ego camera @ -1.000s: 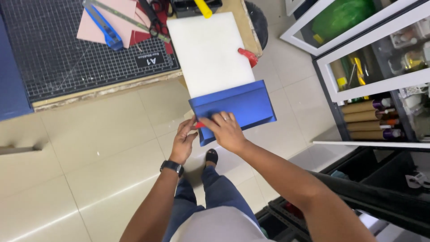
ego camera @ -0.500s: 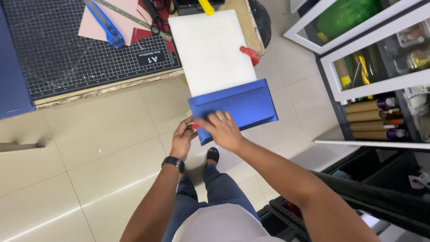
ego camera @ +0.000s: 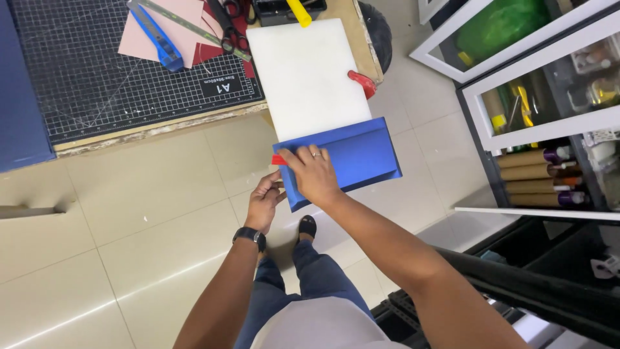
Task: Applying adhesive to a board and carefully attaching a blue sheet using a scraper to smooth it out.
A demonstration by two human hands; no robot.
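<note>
Right hand (ego camera: 314,173) lies palm down, fingers spread flat, on the near left corner of a blue folded sheet (ego camera: 349,158), pressing it so the fold holds its line. Left hand (ego camera: 266,201) cups up from beneath that same corner, fingers curled against the underside, giving the pressing hand something to bear on, since this part of the sheet hangs in the air past the near edge of the desk (ego camera: 161,126). A small red tool (ego camera: 279,159) pokes out at the sheet's left edge by the fingertips; which hand grips it cannot be told. The sheet's far edge meets a white board (ego camera: 307,74) jutting over the desk's near right corner. Behind lie a gridded cutting mat (ego camera: 97,84), a blue utility knife (ego camera: 158,39), scissors (ego camera: 229,29) and pink card (ego camera: 152,32), well apart from the hands.
</note>
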